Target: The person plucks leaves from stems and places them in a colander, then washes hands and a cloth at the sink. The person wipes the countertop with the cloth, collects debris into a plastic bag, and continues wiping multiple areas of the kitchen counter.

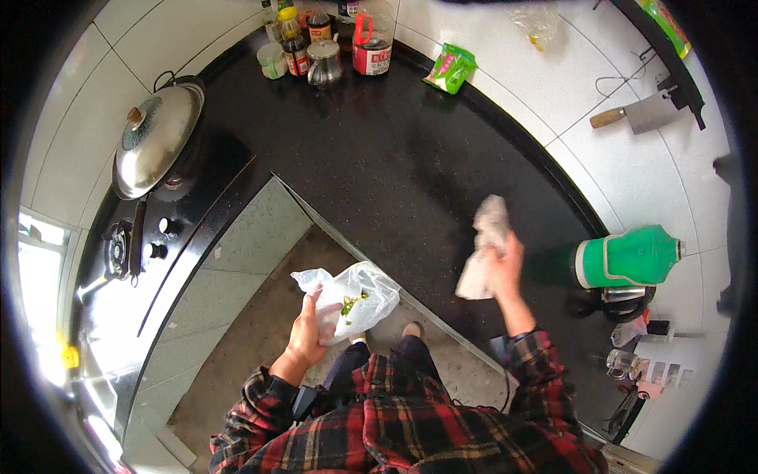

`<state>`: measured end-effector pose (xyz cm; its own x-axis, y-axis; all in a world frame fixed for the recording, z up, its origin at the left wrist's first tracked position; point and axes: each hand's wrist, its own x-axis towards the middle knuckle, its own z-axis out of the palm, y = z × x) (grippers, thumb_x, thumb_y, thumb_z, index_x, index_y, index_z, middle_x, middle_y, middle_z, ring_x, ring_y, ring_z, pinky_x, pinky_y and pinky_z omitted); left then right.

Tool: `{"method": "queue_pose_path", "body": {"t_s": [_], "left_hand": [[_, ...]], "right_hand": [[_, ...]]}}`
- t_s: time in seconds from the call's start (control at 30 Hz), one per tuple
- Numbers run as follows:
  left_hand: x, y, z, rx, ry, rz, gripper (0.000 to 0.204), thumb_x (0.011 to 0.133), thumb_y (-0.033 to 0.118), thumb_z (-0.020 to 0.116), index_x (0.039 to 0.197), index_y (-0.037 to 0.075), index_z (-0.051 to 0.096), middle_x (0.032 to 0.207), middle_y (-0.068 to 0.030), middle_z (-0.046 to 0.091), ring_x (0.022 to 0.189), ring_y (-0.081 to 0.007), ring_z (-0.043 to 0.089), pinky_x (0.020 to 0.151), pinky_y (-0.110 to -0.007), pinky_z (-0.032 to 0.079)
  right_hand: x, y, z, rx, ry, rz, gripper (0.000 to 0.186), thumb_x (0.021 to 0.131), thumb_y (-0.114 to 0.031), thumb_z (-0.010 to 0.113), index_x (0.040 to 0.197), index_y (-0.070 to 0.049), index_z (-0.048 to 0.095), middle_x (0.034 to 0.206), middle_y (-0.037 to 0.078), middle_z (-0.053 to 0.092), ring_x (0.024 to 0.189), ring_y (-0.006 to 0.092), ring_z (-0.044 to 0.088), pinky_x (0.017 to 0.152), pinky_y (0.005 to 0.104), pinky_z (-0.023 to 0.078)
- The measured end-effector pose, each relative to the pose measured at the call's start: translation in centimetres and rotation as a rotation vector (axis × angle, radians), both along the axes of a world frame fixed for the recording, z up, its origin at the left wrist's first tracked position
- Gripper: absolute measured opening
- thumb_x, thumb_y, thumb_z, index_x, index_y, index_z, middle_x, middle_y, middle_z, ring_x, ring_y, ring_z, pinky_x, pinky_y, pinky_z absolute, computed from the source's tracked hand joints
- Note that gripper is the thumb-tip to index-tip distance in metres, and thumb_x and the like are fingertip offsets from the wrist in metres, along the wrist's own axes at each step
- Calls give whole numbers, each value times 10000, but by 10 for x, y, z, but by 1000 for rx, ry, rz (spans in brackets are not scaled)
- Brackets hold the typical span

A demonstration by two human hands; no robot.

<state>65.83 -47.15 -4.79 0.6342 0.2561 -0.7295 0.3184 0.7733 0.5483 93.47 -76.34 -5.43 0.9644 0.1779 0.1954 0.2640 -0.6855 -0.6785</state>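
My left hand (312, 328) grips a thin clear plastic bag (355, 296) with green scraps inside, held below the counter's front edge over the floor. My right hand (505, 265) is closed on a crumpled white cloth (485, 237) that rests on the black countertop (379, 158), near its front right part. Both sleeves are red and black plaid.
A wok with a steel lid (154, 138) sits on the stove at the left. Bottles and jars (320, 43) line the back corner, next to a green packet (452, 69). A green thermos (628, 257) stands at the right. A cleaver (643, 113) hangs on the tiled wall.
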Motion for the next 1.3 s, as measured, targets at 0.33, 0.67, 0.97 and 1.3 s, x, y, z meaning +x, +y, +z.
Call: {"method": "queue_pose_path", "body": {"t_s": [0.33, 0.67, 0.97, 1.3], "left_hand": [[-3, 40, -11, 321, 65, -80, 602, 965, 554, 339, 1459, 213, 301, 1154, -75, 631, 601, -90, 396, 502, -215, 328], [-17, 58, 9, 1371, 2, -507, 854, 808, -14, 548, 1487, 120, 48, 1234, -140, 602, 1078, -297, 551, 802, -329, 495], [-15, 57, -2, 1198, -17, -397, 756, 888, 104, 518, 1487, 172, 62, 1256, -129, 586, 1020, -243, 558, 773, -306, 500], [16, 67, -6, -25, 107, 99, 634, 942, 574, 387, 1464, 227, 291, 1239, -127, 577, 886, -192, 568, 769, -326, 474]], "right_hand": [[118, 71, -49, -510, 141, -350, 591, 822, -284, 603, 1353, -120, 403, 1237, 276, 426, 1103, 456, 460, 896, 542, 433], [230, 272, -53, -463, 2, 99, 567, 808, -279, 617, 1342, -182, 452, 1365, 209, 368, 1186, 463, 401, 940, 553, 405], [154, 316, -47, -223, -299, 870, 448, 691, -196, 657, 1138, -206, 646, 1223, 83, 533, 985, 368, 530, 852, 466, 468], [-58, 204, -23, 91, -2, 943, 441, 681, -102, 656, 1119, -150, 646, 1192, 89, 572, 1020, 334, 543, 885, 428, 460]]}}
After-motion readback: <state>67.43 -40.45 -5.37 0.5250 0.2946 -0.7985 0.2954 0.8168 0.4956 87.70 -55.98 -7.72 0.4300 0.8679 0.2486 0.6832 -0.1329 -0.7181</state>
